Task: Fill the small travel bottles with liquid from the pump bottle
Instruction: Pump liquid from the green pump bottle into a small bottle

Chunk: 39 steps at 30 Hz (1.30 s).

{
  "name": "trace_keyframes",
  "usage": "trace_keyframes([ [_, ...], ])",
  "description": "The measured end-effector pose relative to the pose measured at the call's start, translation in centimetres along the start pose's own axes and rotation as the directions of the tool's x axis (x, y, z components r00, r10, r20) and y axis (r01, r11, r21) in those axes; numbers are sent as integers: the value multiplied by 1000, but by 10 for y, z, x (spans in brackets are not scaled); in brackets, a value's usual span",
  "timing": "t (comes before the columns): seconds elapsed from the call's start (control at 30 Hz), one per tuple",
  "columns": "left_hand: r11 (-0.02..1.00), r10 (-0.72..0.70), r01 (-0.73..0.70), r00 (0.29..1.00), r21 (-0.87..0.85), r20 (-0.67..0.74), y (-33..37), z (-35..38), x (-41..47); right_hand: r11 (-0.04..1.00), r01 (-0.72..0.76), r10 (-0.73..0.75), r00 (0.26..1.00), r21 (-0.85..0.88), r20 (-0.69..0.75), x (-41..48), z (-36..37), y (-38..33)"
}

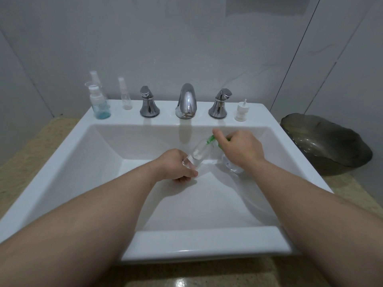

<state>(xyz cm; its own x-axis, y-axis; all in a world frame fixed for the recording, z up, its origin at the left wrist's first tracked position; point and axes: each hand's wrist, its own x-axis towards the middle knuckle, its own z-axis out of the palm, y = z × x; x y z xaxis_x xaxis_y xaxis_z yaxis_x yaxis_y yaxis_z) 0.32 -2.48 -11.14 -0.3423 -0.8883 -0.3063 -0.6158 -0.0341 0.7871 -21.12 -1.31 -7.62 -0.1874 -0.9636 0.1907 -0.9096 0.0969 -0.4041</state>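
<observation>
White sink (pixel 51 172) set in a speckled bench (pixel 24 146), dark bowl (pixel 331 146) at right. Over the basin, my right grip (pixel 242 148) is clamped on the pump bottle (pixel 231 165) and hides most of its clear body; the green pump head (pixel 211 139) shows beside my thumb. My left grip (pixel 176 164) is curled round a tilted travel bottle (pixel 196 154), mouth at the nozzle; its fill level is unreadable. On the back ledge, a blue-tinted bottle (pixel 101 108) partly masks another behind it.
</observation>
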Motion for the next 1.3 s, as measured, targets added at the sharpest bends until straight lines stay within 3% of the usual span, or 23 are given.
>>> trace_keyframes([
  [1.3,1000,15,-15,1000,14,10,-2,0,0,998,-2,0,1000,70,25,2,-1,-2],
])
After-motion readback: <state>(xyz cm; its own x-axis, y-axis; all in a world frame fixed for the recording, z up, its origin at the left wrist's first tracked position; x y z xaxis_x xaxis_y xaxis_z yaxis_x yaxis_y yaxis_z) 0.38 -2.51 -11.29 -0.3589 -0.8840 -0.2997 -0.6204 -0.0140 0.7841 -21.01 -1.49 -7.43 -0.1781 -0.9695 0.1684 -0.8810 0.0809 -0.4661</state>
